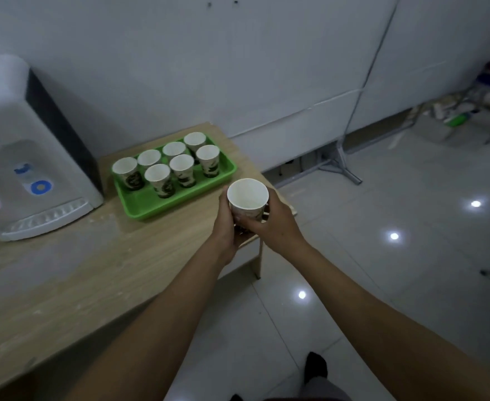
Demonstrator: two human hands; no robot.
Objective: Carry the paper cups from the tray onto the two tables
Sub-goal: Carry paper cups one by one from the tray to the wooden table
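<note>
Two hands on one paper cup [248,198] here: my left hand [226,224] curls round its left side and my right hand [272,224] grips the right. I'm holding it upright over the worktop [64,270] edge, just beside the green tray [139,204]. Seven more cups [181,166] stand upright in the tray in two rows. The water dispenser [21,157] sits left of it.

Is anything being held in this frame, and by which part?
One upright paper cup, gripped by the left hand and right hand round its lower side wall; rim free.
</note>
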